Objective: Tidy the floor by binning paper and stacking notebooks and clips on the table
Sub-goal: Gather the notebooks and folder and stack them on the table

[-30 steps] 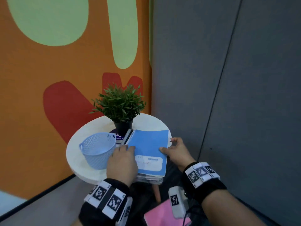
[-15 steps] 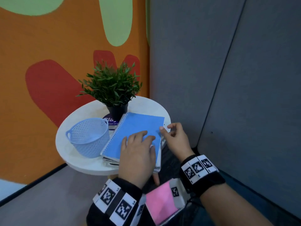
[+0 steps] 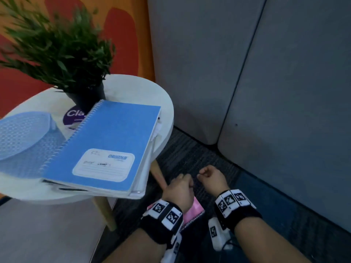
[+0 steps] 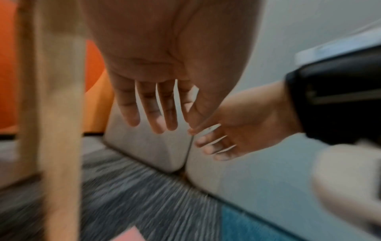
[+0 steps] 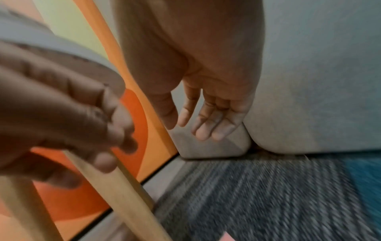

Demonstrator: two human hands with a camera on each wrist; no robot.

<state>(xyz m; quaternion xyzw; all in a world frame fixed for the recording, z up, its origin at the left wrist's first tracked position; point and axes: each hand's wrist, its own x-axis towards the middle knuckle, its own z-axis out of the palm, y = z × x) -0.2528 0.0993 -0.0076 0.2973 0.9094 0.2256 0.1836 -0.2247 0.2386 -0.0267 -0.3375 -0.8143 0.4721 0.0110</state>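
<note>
A blue spiral notebook (image 3: 112, 143) lies on top of a small stack on the round white table (image 3: 133, 88), overhanging its front edge. Both my hands are down below the tabletop, over the dark carpet. My left hand (image 3: 178, 188) hangs empty with its fingers (image 4: 152, 110) nearly straight, just above a pink notebook (image 3: 195, 208) on the floor. My right hand (image 3: 210, 177) is beside it, also empty, its fingers (image 5: 206, 120) relaxed. A pink corner (image 4: 129, 234) shows at the bottom of the left wrist view.
A pale blue mesh basket (image 3: 24, 137) and a potted plant (image 3: 62, 46) stand on the table. A wooden table leg (image 3: 106, 213) slants down left of my hands. Grey padded panels (image 3: 247, 73) close the right side; an orange wall is behind.
Both hands have left the blue notebook on the stack and dropped below the table toward the floor. My head has moved closer and tilted down.
</note>
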